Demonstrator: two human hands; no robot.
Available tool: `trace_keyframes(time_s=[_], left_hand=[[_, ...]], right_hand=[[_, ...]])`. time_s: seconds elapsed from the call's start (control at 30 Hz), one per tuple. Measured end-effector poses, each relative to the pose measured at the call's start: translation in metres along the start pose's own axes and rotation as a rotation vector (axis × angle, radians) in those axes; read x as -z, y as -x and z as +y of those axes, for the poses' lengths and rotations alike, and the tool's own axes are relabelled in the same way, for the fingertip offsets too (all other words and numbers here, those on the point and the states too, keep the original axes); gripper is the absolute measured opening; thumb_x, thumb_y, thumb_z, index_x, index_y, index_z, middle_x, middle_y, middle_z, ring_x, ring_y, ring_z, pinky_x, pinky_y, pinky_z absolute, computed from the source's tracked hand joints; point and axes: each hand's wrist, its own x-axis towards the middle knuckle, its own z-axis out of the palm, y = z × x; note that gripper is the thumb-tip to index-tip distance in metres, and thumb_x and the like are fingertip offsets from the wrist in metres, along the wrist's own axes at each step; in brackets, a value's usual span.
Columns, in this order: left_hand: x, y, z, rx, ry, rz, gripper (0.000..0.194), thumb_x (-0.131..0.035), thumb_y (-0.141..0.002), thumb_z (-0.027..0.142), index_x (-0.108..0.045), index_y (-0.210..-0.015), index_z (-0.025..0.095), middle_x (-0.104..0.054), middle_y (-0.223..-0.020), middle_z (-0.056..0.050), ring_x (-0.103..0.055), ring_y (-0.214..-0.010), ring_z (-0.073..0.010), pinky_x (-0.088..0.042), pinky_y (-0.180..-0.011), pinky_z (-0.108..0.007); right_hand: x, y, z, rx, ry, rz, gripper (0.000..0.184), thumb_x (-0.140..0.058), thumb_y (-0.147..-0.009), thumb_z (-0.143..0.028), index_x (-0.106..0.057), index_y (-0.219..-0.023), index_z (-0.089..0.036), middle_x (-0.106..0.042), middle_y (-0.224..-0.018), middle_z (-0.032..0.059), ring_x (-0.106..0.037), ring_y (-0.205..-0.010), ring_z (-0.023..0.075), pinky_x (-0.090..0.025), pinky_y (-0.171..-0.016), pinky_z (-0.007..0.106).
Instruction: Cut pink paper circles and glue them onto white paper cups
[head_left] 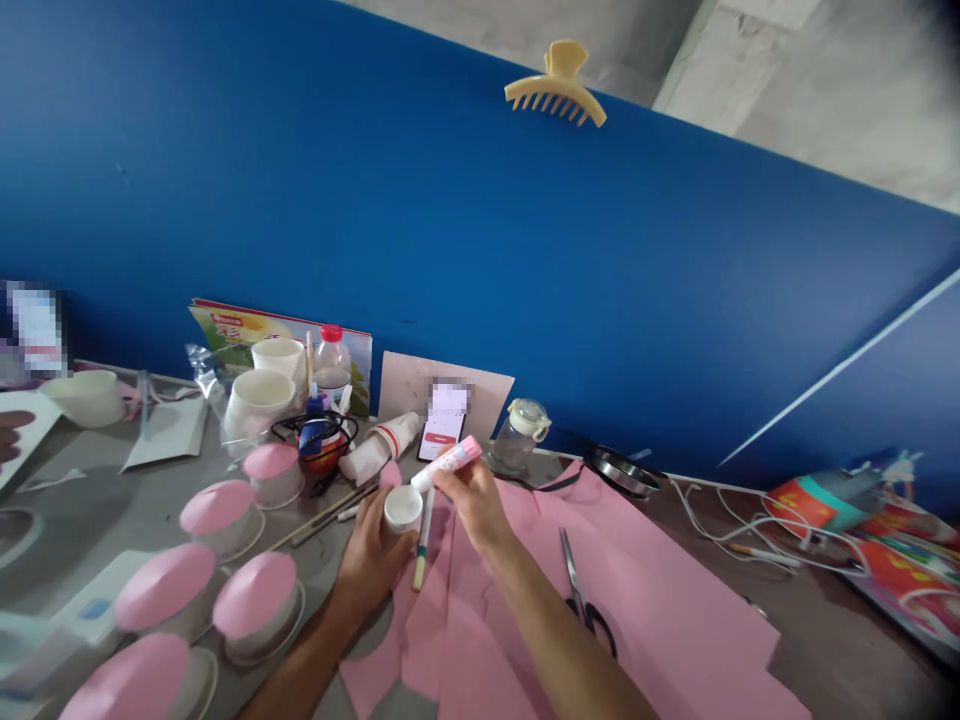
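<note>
Between the fingers of my left hand is a white paper cup, one round end turned up towards me. My right hand grips a pink and white glue stick, its white end at the cup's rim; whether they touch I cannot tell. Under both hands lie cut sheets of pink paper. A marker-like stick rests just right of the cup. Scissors with black handles lie on the paper beside my right forearm. To the left stand several white cups with pink paper tops.
A phone leans on a pale board at the back. Nearby are a glass jar, stacked white cups, a red-capped bottle and a tape roll. White cables tangle at right. Another person's hand shows at far left.
</note>
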Motion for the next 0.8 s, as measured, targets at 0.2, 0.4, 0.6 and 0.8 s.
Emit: trace_keyframes(time_s=[0.2,0.4,0.6,0.8], left_hand=[[0.001,0.000,0.002,0.010,-0.019,-0.024,0.049,-0.063,-0.071,0.027,-0.054,-0.119,0.016,-0.059,-0.117,-0.012,-0.054,-0.113,-0.0304,-0.042,-0.098,-0.048],[0.000,0.000,0.007,0.029,-0.024,-0.041,0.049,-0.062,-0.073,0.025,-0.054,-0.120,0.015,-0.058,-0.118,-0.013,-0.054,-0.114,-0.0293,-0.041,-0.098,-0.047],[0.000,0.001,0.010,0.019,0.016,-0.050,0.048,-0.061,-0.073,0.020,-0.053,-0.120,0.018,-0.058,-0.119,-0.011,-0.054,-0.113,-0.0265,-0.041,-0.099,-0.044],[0.002,0.001,0.012,0.022,0.004,-0.059,0.044,-0.061,-0.073,0.022,-0.054,-0.116,0.019,-0.060,-0.115,-0.010,-0.056,-0.110,-0.0263,-0.043,-0.097,-0.043]], right_hand=[[-0.013,-0.011,0.001,0.106,0.385,-0.005,0.020,-0.062,-0.074,-0.032,-0.057,-0.085,-0.017,-0.059,-0.075,0.0015,-0.053,-0.069,0.0159,-0.045,-0.068,0.029],[-0.024,-0.020,0.004,0.114,0.459,-0.117,0.012,-0.060,-0.076,-0.028,-0.053,-0.082,-0.019,-0.059,-0.074,-0.0002,-0.055,-0.068,0.0150,-0.046,-0.067,0.027],[-0.024,-0.026,0.016,0.156,0.549,-0.192,0.012,-0.061,-0.078,-0.028,-0.053,-0.081,-0.019,-0.059,-0.077,0.0007,-0.056,-0.072,0.0155,-0.045,-0.070,0.028],[-0.023,-0.025,0.022,0.201,0.662,-0.210,0.011,-0.063,-0.077,-0.025,-0.058,-0.084,-0.019,-0.056,-0.085,0.0023,-0.054,-0.084,0.0178,-0.044,-0.078,0.031]])
